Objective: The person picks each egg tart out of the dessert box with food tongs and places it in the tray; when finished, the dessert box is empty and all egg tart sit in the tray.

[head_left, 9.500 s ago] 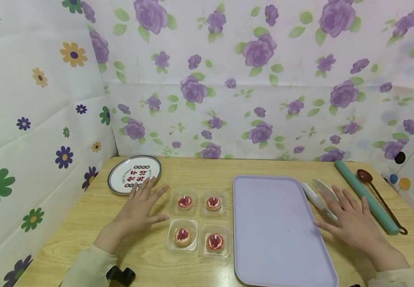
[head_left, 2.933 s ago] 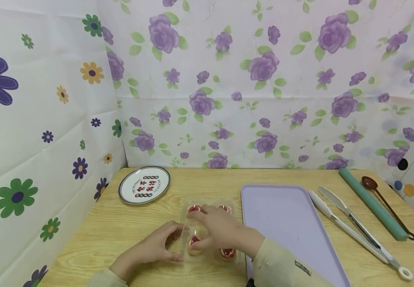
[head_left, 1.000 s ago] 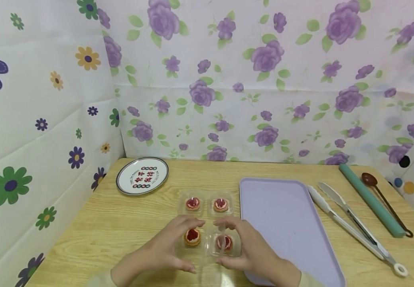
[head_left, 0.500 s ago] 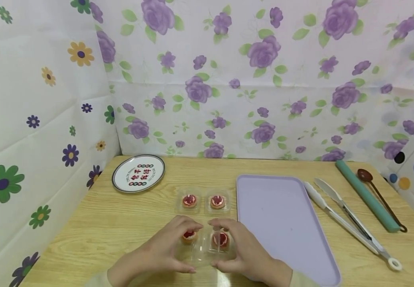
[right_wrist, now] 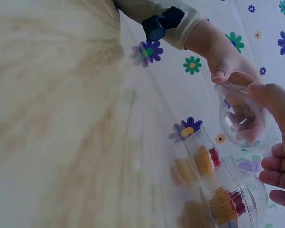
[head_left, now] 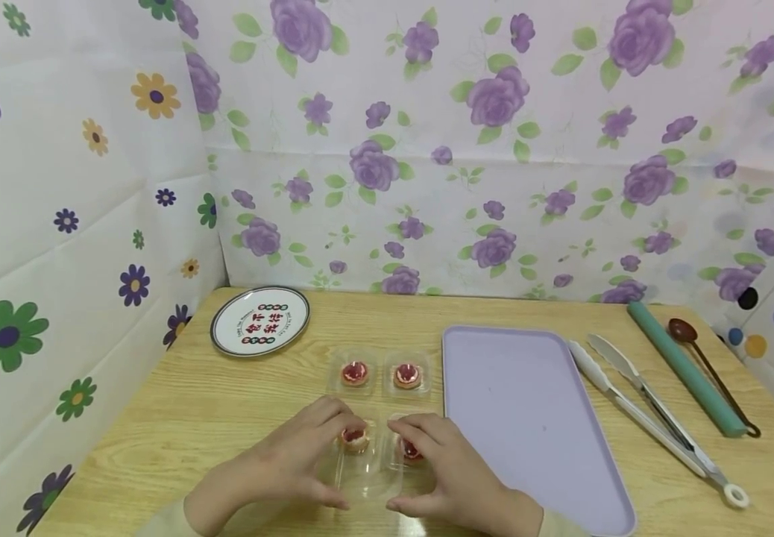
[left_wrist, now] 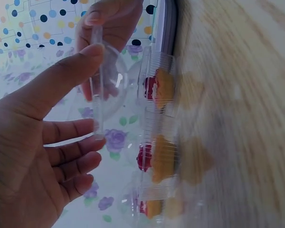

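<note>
Your left hand (head_left: pixel 293 455) and right hand (head_left: pixel 452 464), half curled, pinch a domed clear lid (left_wrist: pixel 115 78) by opposite edges (it's nearly invisible), raised above the table (head_left: pixel 226 418) at six o'clock. If either pinch slips, it might drop onto the tart (head_left: pixel 356 443) at twelve o'clock from it; squeezing hard could buckle it.

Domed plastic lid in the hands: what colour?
Colourless: the domed plastic lid is clear; best in left wrist view.

The head view is bright, wrist views hazier.
</note>
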A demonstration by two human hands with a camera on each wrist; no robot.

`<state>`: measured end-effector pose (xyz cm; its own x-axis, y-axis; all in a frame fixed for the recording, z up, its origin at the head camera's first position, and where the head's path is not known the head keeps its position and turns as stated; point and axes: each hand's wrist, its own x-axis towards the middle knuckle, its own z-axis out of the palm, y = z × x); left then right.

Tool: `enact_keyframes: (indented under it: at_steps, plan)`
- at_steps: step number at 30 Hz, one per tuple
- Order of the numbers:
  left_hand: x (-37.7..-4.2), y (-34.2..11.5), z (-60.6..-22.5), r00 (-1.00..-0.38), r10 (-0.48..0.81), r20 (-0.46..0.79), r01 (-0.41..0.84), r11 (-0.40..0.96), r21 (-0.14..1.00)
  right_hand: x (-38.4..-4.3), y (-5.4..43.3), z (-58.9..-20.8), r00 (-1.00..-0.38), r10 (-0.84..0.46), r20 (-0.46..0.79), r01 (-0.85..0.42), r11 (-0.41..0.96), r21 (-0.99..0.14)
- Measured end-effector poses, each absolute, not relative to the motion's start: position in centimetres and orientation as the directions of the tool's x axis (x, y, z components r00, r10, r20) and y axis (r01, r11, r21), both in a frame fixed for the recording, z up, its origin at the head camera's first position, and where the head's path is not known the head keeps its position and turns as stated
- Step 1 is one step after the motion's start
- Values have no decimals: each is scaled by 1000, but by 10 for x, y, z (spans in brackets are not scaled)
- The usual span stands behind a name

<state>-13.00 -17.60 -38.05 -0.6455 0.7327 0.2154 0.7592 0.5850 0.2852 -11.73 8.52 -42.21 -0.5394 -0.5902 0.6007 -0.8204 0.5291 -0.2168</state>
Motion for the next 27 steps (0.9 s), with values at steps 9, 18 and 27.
enact_keyframes:
  at_steps: [9,18,27]
  plan:
    - [-126,-180,-372,-631,765,126,769,598,225,-111,77,-423,-421,-606,675,-847,528,-54]
    - [-117,-184,-359,-654,757,-3,739,640,209,-104,67,-426,-362,-642,676,-873,488,-4]
    - [-113,-185,-356,-653,752,-90,740,658,139,-96,62,-433,-436,-685,584,-856,516,-34]
